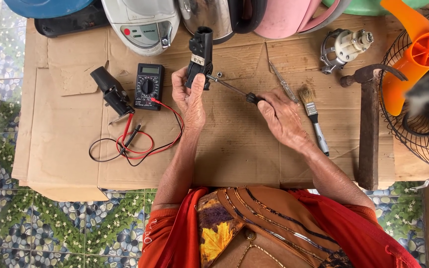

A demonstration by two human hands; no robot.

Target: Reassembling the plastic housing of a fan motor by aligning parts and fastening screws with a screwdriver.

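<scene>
1. Here, in the head view, no container shows anything inside it; a white appliance (142, 22) and a steel pot (209, 17) stand at twelve o'clock on the cardboard-covered tabletop (234, 149).
2. The left hand (189, 94) is closed around a black plastic part (200, 57), holding it upright just above the tabletop's centre.
3. The right hand (281, 116), at three o'clock of the left, grips a screwdriver (232, 88) by its black handle; the shaft slants toward ten o'clock and its tip meets the part's lower side.
4. The part is black, angular, with a small pale label.
5. A multimeter (149, 85) with red and black leads (140, 141) lies at nine o'clock; a paintbrush (314, 119) and hammer (368, 124) lie at three o'clock.
</scene>
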